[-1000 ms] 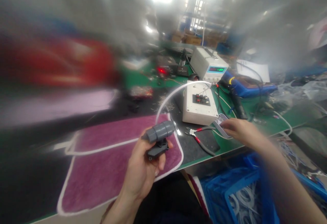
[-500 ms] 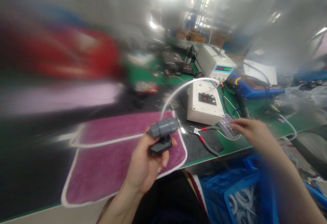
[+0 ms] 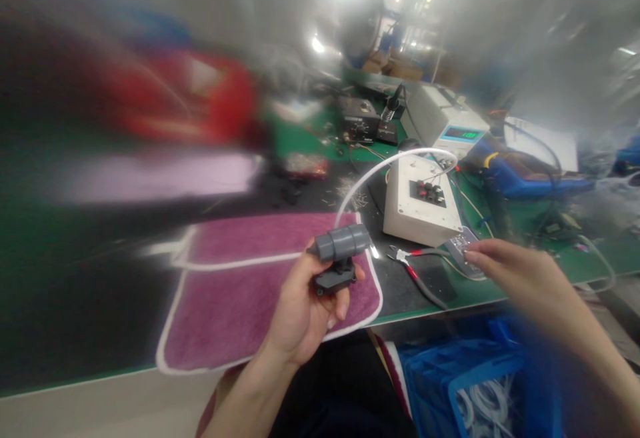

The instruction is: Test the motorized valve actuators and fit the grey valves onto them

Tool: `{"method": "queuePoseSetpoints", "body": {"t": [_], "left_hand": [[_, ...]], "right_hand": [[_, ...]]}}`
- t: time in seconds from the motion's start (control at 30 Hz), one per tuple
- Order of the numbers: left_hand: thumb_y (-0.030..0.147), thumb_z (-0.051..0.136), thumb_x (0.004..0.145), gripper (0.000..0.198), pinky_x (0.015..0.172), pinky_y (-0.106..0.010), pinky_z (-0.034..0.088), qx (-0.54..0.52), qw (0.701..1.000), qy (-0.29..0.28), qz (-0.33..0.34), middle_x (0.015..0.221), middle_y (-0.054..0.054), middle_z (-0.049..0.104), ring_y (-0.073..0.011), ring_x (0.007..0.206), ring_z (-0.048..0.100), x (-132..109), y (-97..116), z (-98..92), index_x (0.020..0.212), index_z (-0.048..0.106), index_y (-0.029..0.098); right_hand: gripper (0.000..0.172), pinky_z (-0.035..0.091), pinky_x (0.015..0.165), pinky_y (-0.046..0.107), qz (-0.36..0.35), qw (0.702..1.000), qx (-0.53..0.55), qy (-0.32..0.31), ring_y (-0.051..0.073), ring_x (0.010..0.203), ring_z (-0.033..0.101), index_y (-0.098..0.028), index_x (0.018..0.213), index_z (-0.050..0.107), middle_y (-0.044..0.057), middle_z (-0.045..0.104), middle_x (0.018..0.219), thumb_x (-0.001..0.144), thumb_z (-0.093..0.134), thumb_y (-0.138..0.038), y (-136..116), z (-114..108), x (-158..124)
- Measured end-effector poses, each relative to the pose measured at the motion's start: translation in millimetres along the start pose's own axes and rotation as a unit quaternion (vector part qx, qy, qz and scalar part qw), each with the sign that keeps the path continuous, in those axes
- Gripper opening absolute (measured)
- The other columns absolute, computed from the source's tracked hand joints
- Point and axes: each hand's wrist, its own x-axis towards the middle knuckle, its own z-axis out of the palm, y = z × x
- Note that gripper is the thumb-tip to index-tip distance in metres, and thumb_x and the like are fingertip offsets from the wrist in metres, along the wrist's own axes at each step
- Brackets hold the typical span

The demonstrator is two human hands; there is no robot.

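My left hand (image 3: 303, 308) is wrapped around a dark grey cylindrical device (image 3: 343, 243) on a black bracket (image 3: 335, 278), held above the purple cloth. From the device a white cable (image 3: 373, 170) arches up and over the white box with terminals (image 3: 420, 215). My right hand (image 3: 505, 261) has thumb and forefinger pinched together over a small grey tray (image 3: 456, 246) of tiny metal parts. A speck shows at those fingertips, too small to name. Between the hands, red-and-grey-handled cutting pliers (image 3: 413, 271) lie on the black mat.
The purple cloth (image 3: 240, 318) with white edging covers the bench front. Behind the white box stand a power supply (image 3: 445, 118) with a lit display and a black soldering station (image 3: 357, 121). Below the bench edge, a blue crate (image 3: 435, 385) holds coiled white cables.
The view has turned left, so the bench things appear further right. My right fingertips stay at the small tray and look more tightly pinched. My left hand keeps hold of the grey device.
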Motion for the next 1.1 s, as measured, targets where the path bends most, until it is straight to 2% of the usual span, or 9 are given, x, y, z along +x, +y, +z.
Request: {"method": "queuePoseSetpoints", "body": {"t": [0.13, 0.17, 0.27, 0.33, 0.47, 0.57, 0.87, 1.1], "left_hand": [[0.043, 0.054, 0.097, 0.037, 0.04, -0.017, 0.033, -0.009, 1.0, -0.002, 0.005, 0.094, -0.012, 0.072, -0.0097, 0.045, 0.055, 0.8, -0.9, -0.5, 0.118, 0.056, 0.012], [0.044, 0.054, 0.096, 0.038, 0.039, -0.017, 0.033, -0.01, 1.0, -0.002, 0.002, 0.093, -0.012, 0.072, -0.01, 0.044, 0.054, 0.8, -0.9, -0.4, 0.117, 0.056, 0.011], [0.045, 0.056, 0.094, 0.04, 0.036, -0.017, 0.031, -0.015, 1.0, -0.006, -0.006, 0.093, -0.012, 0.071, -0.0106, 0.043, 0.054, 0.2, -0.8, -0.6, 0.116, 0.056, 0.011], [0.044, 0.055, 0.095, 0.039, 0.035, -0.017, 0.031, -0.018, 1.0, -0.014, -0.002, 0.094, -0.012, 0.071, -0.0108, 0.043, 0.054, 0.1, -1.2, -1.4, 0.117, 0.055, 0.012], [0.04, 0.053, 0.098, 0.033, 0.035, -0.016, 0.033, -0.022, 0.999, -0.03, 0.011, 0.096, -0.013, 0.072, -0.0117, 0.044, 0.056, 1.0, -2.6, -3.2, 0.118, 0.051, 0.014], [0.041, 0.054, 0.097, 0.034, 0.035, -0.016, 0.033, -0.026, 0.999, -0.037, 0.009, 0.096, -0.013, 0.072, -0.0122, 0.044, 0.057, 1.9, -2.5, -3.7, 0.118, 0.049, 0.014], [0.042, 0.056, 0.097, 0.038, 0.035, -0.017, 0.034, -0.036, 0.998, -0.047, 0.006, 0.095, -0.012, 0.072, -0.0128, 0.044, 0.058, 1.8, -3.7, -3.9, 0.121, 0.048, 0.015], [0.042, 0.058, 0.096, 0.038, 0.035, -0.017, 0.034, -0.036, 0.998, -0.048, 0.009, 0.093, -0.011, 0.071, -0.0128, 0.044, 0.057, 2.1, -4.5, -4.1, 0.121, 0.049, 0.015]], "right_hand": [[0.026, 0.049, 0.079, 0.031, -0.129, 0.985, 0.016, -0.114, 0.019, 0.091, 0.067, -0.026, 0.107, 0.075, -0.001, 0.072, 0.105, 0.109, 0.059, -0.046, -46.7, 42.2, -12.2], [0.023, 0.048, 0.078, 0.031, -0.165, 0.979, -0.004, -0.12, 0.018, 0.09, 0.066, -0.026, 0.105, 0.074, -0.002, 0.071, 0.103, 0.109, 0.056, -0.041, -52.4, 54.0, -12.4], [0.018, 0.047, 0.078, 0.034, -0.207, 0.967, -0.067, -0.136, 0.019, 0.09, 0.064, -0.027, 0.105, 0.071, -0.003, 0.068, 0.102, 0.109, 0.054, -0.031, -53.2, 80.7, -10.1], [0.016, 0.047, 0.08, 0.036, -0.207, 0.964, -0.084, -0.141, 0.02, 0.093, 0.064, -0.028, 0.11, 0.071, -0.002, 0.067, 0.105, 0.109, 0.054, -0.03, -46.9, 88.0, -9.4], [0.018, 0.048, 0.082, 0.035, -0.228, 0.959, -0.115, -0.12, 0.019, 0.098, 0.064, -0.03, 0.124, 0.067, -0.002, 0.066, 0.113, 0.11, 0.055, -0.031, -36.6, 86.9, -13.9], [0.017, 0.049, 0.082, 0.033, -0.239, 0.959, -0.12, -0.099, 0.017, 0.099, 0.065, -0.031, 0.126, 0.064, -0.003, 0.065, 0.113, 0.111, 0.056, -0.031, -30.8, 85.6, -20.0], [0.013, 0.047, 0.079, 0.032, -0.252, 0.956, -0.132, -0.07, 0.017, 0.093, 0.063, -0.029, 0.12, 0.063, -0.001, 0.064, 0.108, 0.114, 0.053, -0.035, -17.6, 82.2, -35.5], [0.027, 0.046, 0.072, 0.033, -0.267, 0.945, -0.175, -0.074, 0.019, 0.085, 0.06, -0.023, 0.113, 0.066, 0.004, 0.062, 0.104, 0.117, 0.044, -0.038, -25.0, 78.2, -42.0]]}}
